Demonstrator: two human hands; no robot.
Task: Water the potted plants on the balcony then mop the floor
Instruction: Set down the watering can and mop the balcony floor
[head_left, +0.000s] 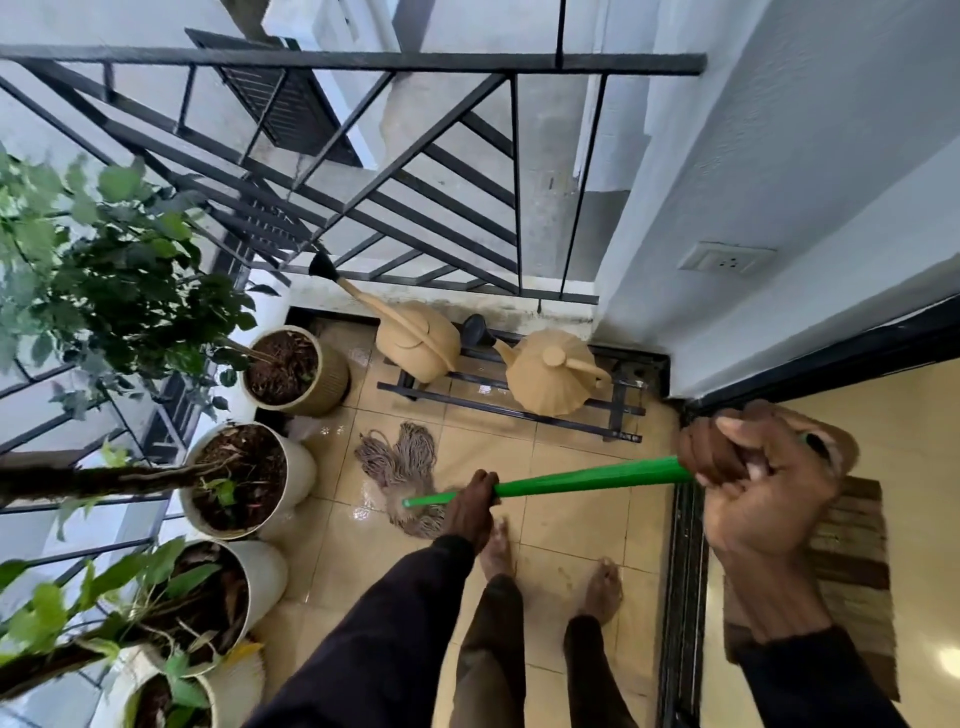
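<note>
A mop with a green handle (587, 477) and a grey-brown string head (400, 462) rests on the wet beige tile floor (566, 525). My left hand (470, 512) grips the handle low down, near the head. My right hand (753, 467) grips the handle's top end. Several potted plants stand along the left railing: a ribbed pot (296, 371), a white pot (244, 480) and another white pot (218, 592). Two tan watering cans (415, 340) (550, 371) sit on a low black rack (519, 410) at the far end.
A black metal railing (363, 156) encloses the balcony on the far and left sides. A white wall with a socket (727, 257) stands on the right. A sliding door track (685, 571) and a woven mat (852, 566) lie at right. My bare feet (602, 587) stand on the tiles.
</note>
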